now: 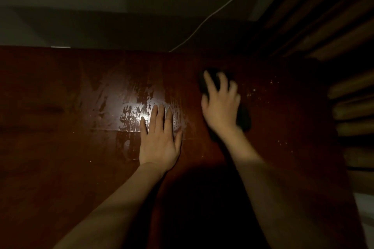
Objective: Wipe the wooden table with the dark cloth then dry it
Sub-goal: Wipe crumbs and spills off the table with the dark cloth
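A person's right hand (220, 105) presses the dark cloth (243, 116) flat against the wooden worktop (60, 147), fingers spread, blurred mid-stroke. The left hand (159, 141) rests beside it, palm down, fingers straight, holding nothing. Overlapping passes under even pressure, working toward the speckled right side, would likely serve best. Wet streaks (137, 111) glare at the centre of the dim room; a white cable (212, 14) trails behind, wooden slats (334, 26) stand to the right.
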